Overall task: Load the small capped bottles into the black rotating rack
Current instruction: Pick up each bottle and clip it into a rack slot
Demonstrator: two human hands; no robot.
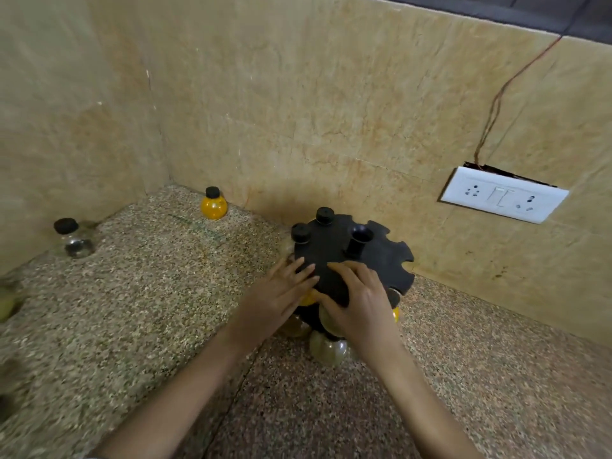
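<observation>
Black rotating rack [374,256] stands on the speckled counter [165,309], far right, close to the tiled wall. Two capped bottles sit in its far-left slots; only their caps [300,232] show above the top disc.

Left hand [281,293]: fingers straight, slightly spread, lying on the disc's near-left edge. Right hand [359,301]: fingers bent over the disc top, thumb at the rim. Cannot tell whether it grips.

Below the disc the hands hide most of the bottles. One rounded, murky bottle [328,347] shows near, with yellow slivers either side.

Loose orange bottle [213,203] stands at the far wall. Clear bottle [74,240] stands far left, blurred. A greenish shape [5,306] is cut by the left edge, unidentifiable.
</observation>
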